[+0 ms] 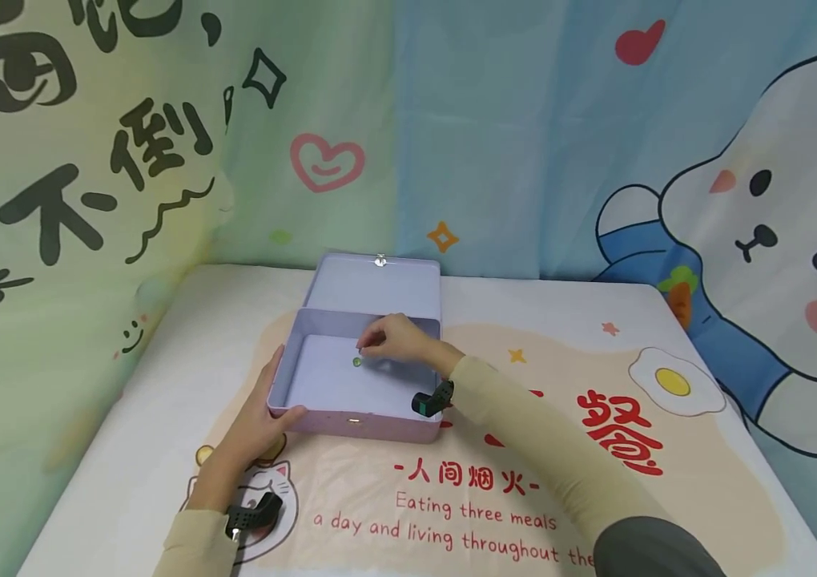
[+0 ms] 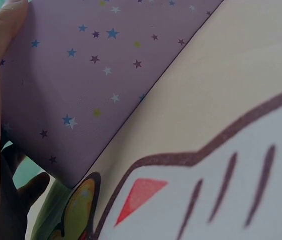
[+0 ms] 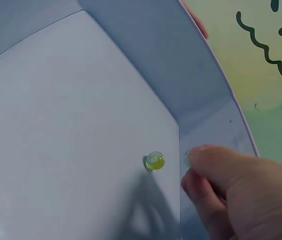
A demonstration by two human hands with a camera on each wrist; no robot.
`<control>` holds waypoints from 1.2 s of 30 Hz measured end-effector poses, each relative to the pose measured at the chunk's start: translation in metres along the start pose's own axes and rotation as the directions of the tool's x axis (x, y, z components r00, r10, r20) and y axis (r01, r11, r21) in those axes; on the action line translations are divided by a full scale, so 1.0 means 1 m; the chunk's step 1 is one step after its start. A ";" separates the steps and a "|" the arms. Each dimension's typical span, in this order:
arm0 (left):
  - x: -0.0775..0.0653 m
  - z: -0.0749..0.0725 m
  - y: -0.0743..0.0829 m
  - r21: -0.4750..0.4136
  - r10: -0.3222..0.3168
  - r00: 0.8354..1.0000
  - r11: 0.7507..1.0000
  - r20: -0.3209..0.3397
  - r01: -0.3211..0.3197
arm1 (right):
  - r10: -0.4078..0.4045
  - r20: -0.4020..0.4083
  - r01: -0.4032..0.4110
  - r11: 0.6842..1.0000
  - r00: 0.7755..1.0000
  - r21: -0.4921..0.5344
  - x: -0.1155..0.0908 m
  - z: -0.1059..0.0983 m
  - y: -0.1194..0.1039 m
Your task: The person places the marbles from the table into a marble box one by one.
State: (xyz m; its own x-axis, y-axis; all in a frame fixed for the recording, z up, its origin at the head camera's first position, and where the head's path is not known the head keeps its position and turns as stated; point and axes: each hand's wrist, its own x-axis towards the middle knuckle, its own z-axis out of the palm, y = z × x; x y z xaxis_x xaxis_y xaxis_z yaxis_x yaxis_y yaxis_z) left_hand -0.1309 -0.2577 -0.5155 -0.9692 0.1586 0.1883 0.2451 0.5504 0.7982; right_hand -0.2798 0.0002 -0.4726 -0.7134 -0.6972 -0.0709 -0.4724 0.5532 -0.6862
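An open lavender tin box (image 1: 351, 423) with small stars on its outside lies on the table, its hinged lid (image 1: 372, 282) folded back. My left hand (image 1: 253, 421) grips the front left corner, thumb at the front rim and fingers along the side. In the left wrist view that hand (image 2: 1, 65) shows at the edge of the starry wall. Above the box floor, my right hand (image 1: 397, 338) pinches a small clear marble (image 3: 186, 159), mostly hidden by the fingertips. A glass marble with yellow-green inside (image 3: 155, 160) lies on the white floor, just beside those fingers.
A printed cloth (image 1: 480, 513) with lettering, a cat and a fried egg covers the table. Behind the table hangs a patterned curtain (image 1: 480, 144). Black wrist cameras (image 1: 432, 399) sit on both wrists, the right one near the box's right wall.
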 end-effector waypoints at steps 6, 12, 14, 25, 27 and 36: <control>-0.003 -0.002 0.001 -0.016 0.012 1.000 1.000 -0.003 -0.012 | -0.001 -0.023 -0.002 0.991 1.000 -0.131 -0.001 0.008 -0.003; -0.004 -0.003 0.003 -0.016 0.010 1.000 1.000 -0.008 -0.010 | 0.010 -0.015 -0.013 0.972 1.000 -0.235 -0.001 0.011 -0.004; -0.004 -0.004 0.004 -0.016 0.011 1.000 1.000 -0.010 -0.011 | 0.003 -0.016 -0.007 0.967 1.000 -0.256 -0.001 0.011 -0.005; -0.002 -0.003 0.002 -0.007 0.033 0.999 0.999 -0.021 -0.033 | 0.017 0.009 -0.014 0.957 1.000 -0.288 -0.002 0.010 -0.006; -0.002 -0.003 0.003 -0.006 0.031 0.999 1.000 -0.022 -0.031 | 0.024 0.011 -0.020 0.957 1.000 -0.289 -0.002 0.009 -0.006; -0.003 -0.001 0.000 0.005 0.008 1.000 1.000 -0.021 -0.008 | 0.003 0.007 -0.001 0.948 1.000 -0.318 -0.004 0.011 -0.008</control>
State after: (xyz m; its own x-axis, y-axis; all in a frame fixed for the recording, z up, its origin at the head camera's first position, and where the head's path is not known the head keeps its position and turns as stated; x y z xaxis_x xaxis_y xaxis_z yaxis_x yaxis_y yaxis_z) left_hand -0.1277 -0.2588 -0.5153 -0.9674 0.1458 0.2071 0.2533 0.5535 0.7934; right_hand -0.2672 -0.0067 -0.4748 -0.7111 -0.6987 -0.0779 -0.6122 0.6699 -0.4201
